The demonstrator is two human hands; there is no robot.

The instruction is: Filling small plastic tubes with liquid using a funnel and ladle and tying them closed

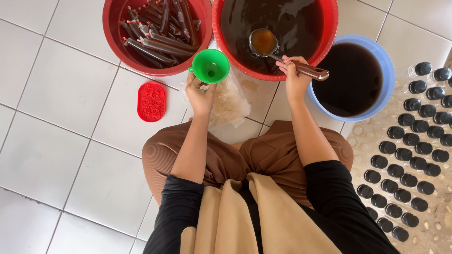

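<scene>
My left hand (pixel 200 96) holds a green funnel (pixel 210 66) upright, its spout down in my grip with a thin clear plastic bag under it. My right hand (pixel 294 77) grips the handle of a metal ladle (pixel 263 42). The ladle's bowl is full of brown liquid and hovers over the red basin (pixel 329 28) of dark liquid, just right of the funnel. A pile of clear plastic bags (pixel 230 101) lies on the floor below the funnel.
A second red basin (pixel 110 33) at top left holds several filled long brown ice sticks. A blue bucket (pixel 383 61) of dark liquid stands right. A red oval lid (pixel 151 101) lies on the tiles. Many black-capped clear bottles (pixel 409 141) lie at right.
</scene>
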